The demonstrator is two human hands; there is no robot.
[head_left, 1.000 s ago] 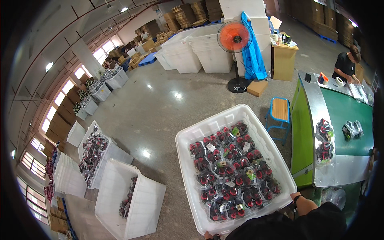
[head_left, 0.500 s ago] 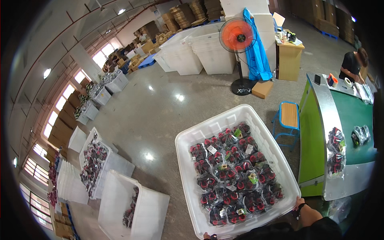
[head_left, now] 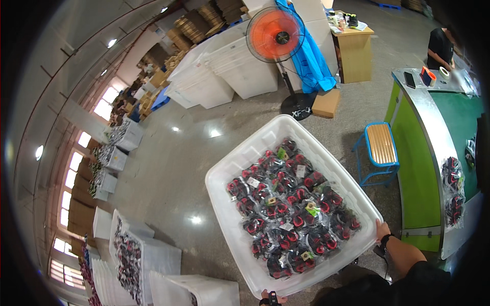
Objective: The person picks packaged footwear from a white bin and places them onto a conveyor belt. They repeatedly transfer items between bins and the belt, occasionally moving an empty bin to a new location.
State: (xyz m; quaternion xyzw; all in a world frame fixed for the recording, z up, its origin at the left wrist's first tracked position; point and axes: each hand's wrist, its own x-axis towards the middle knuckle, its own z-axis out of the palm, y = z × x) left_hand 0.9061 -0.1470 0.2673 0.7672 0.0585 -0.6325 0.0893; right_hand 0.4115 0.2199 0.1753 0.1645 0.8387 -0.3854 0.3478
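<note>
A large white plastic bin point(head_left: 232, 224) stands tilted across the view in front of me. Several clear bags of black-and-red items point(head_left: 286, 209) lie in it in close rows, some with white or green tags; I cannot make out their exact kind. At the bin's right corner, my right hand point(head_left: 383, 231) is closed over the rim, with a dark band on the wrist. My left hand point(head_left: 266, 296) grips the near left corner; only part of it shows at the lower edge, beside a black wrist device.
A blue-framed stool point(head_left: 382, 145) and a green-sided workbench point(head_left: 421, 168) stand to the right. A pedestal fan point(head_left: 275, 35) and a cardboard box point(head_left: 325, 103) are ahead. White bins point(head_left: 163, 255) line the left. A co-worker point(head_left: 440, 48) stands beyond the bench.
The bin has turned a little and shifted left in the view, with both hands still on its rim. The fan and far bins have moved left and up in the picture.
</note>
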